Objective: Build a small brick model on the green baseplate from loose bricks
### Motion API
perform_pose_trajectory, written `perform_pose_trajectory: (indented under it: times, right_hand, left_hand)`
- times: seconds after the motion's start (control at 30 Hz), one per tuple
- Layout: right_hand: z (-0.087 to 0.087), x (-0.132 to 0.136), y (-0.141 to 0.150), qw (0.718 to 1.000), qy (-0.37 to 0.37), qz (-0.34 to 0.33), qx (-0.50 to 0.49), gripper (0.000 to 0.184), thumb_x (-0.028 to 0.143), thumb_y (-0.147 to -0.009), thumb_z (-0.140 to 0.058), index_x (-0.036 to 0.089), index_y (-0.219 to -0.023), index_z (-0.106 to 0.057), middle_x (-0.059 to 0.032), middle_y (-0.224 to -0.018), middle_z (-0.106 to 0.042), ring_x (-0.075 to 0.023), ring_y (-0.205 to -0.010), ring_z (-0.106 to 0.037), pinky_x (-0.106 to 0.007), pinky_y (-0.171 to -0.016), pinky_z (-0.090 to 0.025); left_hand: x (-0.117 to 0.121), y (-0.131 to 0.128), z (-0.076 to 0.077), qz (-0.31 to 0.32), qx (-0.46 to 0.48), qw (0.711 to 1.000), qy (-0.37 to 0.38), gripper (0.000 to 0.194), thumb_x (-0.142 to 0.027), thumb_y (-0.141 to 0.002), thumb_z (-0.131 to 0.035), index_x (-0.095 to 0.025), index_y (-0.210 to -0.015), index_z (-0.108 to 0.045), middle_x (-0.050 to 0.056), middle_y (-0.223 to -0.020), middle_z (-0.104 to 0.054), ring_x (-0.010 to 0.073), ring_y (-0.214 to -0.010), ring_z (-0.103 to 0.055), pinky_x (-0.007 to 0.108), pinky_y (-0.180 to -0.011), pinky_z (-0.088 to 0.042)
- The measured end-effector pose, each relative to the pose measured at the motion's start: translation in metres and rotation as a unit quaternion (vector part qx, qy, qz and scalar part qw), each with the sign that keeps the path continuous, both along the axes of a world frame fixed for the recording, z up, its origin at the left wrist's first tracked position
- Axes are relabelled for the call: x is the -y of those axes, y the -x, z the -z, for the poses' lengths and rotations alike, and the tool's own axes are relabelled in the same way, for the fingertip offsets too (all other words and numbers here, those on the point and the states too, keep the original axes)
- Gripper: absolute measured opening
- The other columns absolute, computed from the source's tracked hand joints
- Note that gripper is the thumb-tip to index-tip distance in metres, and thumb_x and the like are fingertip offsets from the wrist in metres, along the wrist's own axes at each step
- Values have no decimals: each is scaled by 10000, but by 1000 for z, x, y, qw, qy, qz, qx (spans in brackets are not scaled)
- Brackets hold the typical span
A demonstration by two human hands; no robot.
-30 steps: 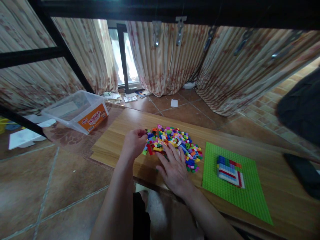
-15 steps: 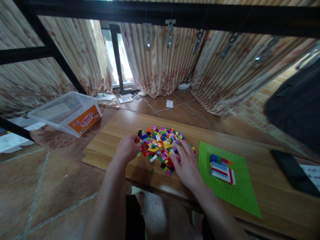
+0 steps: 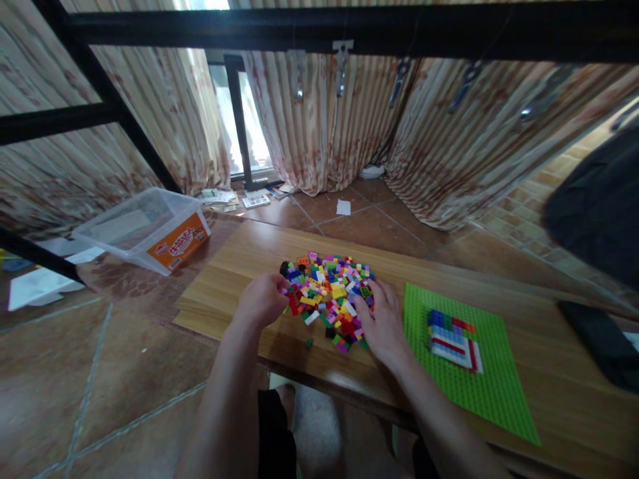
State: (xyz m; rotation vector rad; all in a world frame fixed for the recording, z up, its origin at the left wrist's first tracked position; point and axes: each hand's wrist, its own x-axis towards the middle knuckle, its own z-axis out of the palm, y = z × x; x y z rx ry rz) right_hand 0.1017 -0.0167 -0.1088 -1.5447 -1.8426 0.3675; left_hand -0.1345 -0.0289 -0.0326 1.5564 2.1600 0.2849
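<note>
A heap of small coloured building bricks [image 3: 332, 293] lies spread on the wooden table. At the heap's left edge is my left hand [image 3: 263, 301], its fingers curled together; whatever may be between the fingertips is hidden. My right hand [image 3: 383, 322] rests against the heap's right side with thumb and fingers apart, touching bricks. Right of that hand lies a green baseplate [image 3: 492, 399]. On it sits a flat built block of bricks [image 3: 452, 340] in blue, light blue, white and red, with an orange piece at its upper right.
A clear plastic bin [image 3: 144, 229] with an orange label stands on the floor at the left. One green brick [image 3: 309, 343] lies apart near the table's front edge. A black flat object [image 3: 596, 342] is at the table's right. A dark metal bar [image 3: 319, 30] crosses overhead.
The view has shifted slightly, moving everything a little right in the picture. My right hand has drawn back a little toward the heap's right edge, uncovering bricks. My left hand stays at the left edge.
</note>
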Motion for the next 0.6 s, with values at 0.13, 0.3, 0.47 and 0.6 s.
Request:
perform_pose_trajectory:
  times: [0.13, 0.3, 0.47, 0.6]
  right_hand:
    - [-7, 2, 6, 998, -4, -48, -52, 540, 512, -947, -388, 152, -1328, -518, -190, -1390, -498, -287, -1305, -447, -529, -1091, -356]
    - [-11, 3, 2, 995, -38, -49, -73, 443, 434, -943, -443, 166, -1273, -570, -173, -1342, -545, -275, -1270, -484, -520, -1069, -383]
    - [-14, 3, -3, 994, -53, -41, -89, 361, 390, -929, -474, 184, -1180, -631, -154, -1275, -595, -271, -1210, -529, -518, -1041, -408]
    - [-19, 4, -5, 993, -53, -43, -92, 337, 377, -922, -489, 175, -1136, -653, -148, -1252, -606, -258, -1184, -550, -485, -1035, -422]
  left_hand:
    - [0, 0, 2, 8, -21, 1000, -2, 202, -158, -697, -629, -205, -874, -714, 38, -840, -730, 190, -824, -651, 244, -648, -428]
    - [1, -2, -1, 7, -35, 999, 3, 195, -186, -697, -634, -207, -876, -711, 46, -854, -725, 199, -833, -651, 255, -657, -433]
    - [1, -6, 1, 2, -54, 999, 2, 194, -273, -691, -678, -198, -867, -711, 71, -874, -717, 229, -880, -652, 281, -706, -453]
    - [1, -8, 4, 7, -78, 997, 3, 215, -277, -681, -681, -197, -878, -705, 89, -923, -707, 248, -921, -650, 299, -747, -464]
